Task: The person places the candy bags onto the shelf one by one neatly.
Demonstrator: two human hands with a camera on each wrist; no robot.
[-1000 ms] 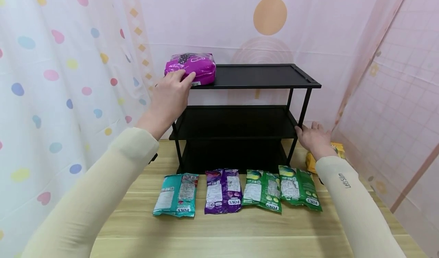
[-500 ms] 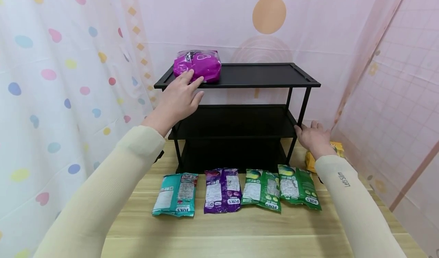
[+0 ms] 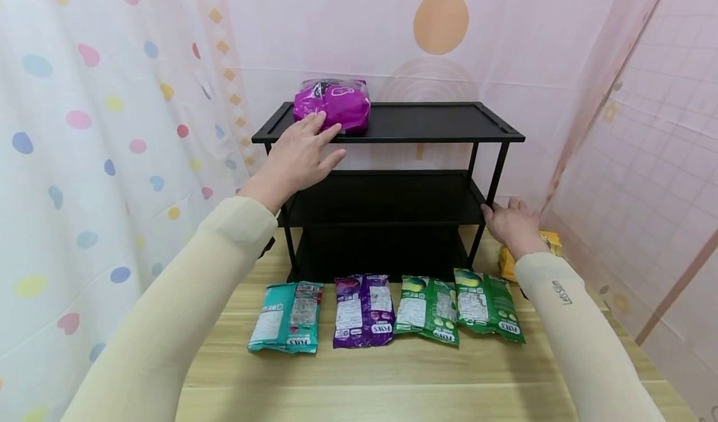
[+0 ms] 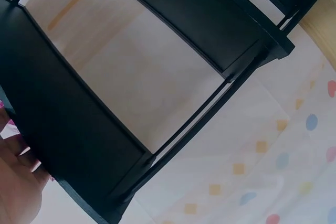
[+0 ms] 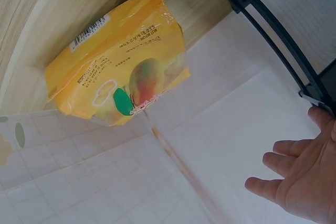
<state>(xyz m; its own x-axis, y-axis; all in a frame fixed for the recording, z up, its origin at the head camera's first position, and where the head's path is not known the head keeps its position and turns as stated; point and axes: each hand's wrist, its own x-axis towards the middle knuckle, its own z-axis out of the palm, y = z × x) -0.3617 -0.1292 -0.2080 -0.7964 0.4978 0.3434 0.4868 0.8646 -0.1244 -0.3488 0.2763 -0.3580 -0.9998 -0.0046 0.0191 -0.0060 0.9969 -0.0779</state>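
One glossy magenta plastic bag [image 3: 343, 107], left of centre atop the black three-tier metal rack [image 3: 437, 123]. Left hand [image 3: 300, 154] spread, fingers at bag's front; right hand [image 3: 513, 225] splayed, thumb at the rack — overpushing could send the bag off the back.

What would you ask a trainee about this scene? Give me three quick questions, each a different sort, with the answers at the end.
1. How many green bags lie on the table?
2. True or false: the magenta bag sits on the top shelf.
3. Which of these is nearest the right hand: A the teal bag, B the yellow bag, C the purple bag?

Key:
1. Two
2. True
3. B
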